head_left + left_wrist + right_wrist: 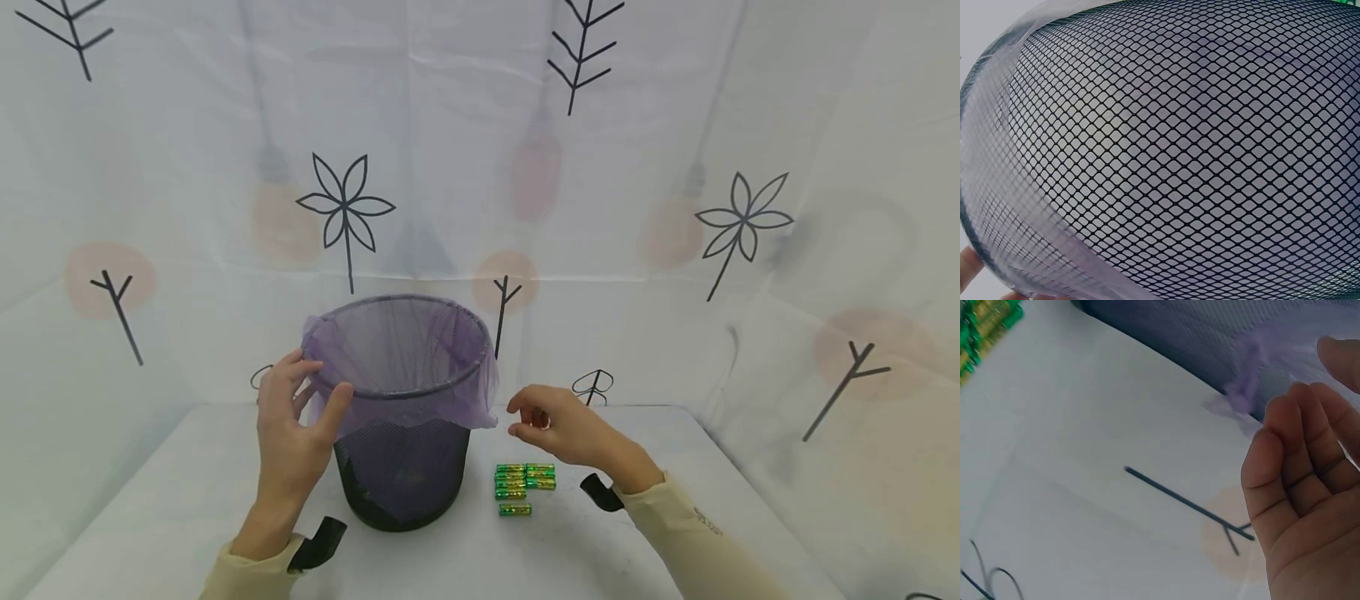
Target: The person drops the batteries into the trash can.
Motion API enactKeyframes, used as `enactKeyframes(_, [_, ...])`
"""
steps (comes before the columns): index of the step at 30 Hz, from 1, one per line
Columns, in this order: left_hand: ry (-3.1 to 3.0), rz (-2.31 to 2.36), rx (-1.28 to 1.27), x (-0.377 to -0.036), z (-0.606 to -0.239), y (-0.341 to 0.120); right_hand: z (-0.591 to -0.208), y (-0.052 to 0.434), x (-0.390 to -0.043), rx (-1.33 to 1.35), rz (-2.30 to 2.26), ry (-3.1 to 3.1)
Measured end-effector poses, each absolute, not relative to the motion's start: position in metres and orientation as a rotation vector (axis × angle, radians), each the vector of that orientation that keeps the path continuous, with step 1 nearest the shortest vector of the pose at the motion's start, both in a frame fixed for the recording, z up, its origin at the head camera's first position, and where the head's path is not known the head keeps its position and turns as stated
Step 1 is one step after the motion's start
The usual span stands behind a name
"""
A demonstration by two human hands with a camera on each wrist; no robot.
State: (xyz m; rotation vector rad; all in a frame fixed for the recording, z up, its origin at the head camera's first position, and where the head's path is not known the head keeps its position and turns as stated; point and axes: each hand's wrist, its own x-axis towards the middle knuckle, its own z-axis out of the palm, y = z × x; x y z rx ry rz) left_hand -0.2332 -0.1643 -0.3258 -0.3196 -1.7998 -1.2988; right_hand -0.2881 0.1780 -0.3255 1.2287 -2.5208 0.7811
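A black mesh wastebasket point(405, 487) stands upright, with a thin purple bin liner point(450, 408) lining it and folded down over the rim. At its left side my left hand point(291, 429) is spread, fingertips right at the rim and thumb in front of the overhanging liner. The left wrist view is filled by the mesh point(1210, 144), with a few fingertips point(969, 265) at the lower left edge. To the right of the basket hovers my right hand point(570, 423), loosely curved and holding nothing. A bunched tuft of the liner point(1244, 375) hangs beside it in the right wrist view.
Several green-and-gold batteries point(511, 483) lie in short rows on the white table point(210, 500), right of the basket. One battery point(514, 509) sits apart in front. A patterned white cloth point(450, 208) hangs behind and along the sides.
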Motion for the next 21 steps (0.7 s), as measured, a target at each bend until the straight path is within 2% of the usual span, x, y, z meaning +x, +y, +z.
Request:
enactKeyframes(10, [-1.796, -1.302, -0.302, -0.233, -0.327, -0.165, -0.385, 0.171, -0.288, 1.167, 0.856, -2.722])
enactKeyframes(21, [-1.806, -1.290, -0.299, -0.237, -0.328, -0.165, -0.414, 0.167, -0.286, 1.143, 0.785, -2.836])
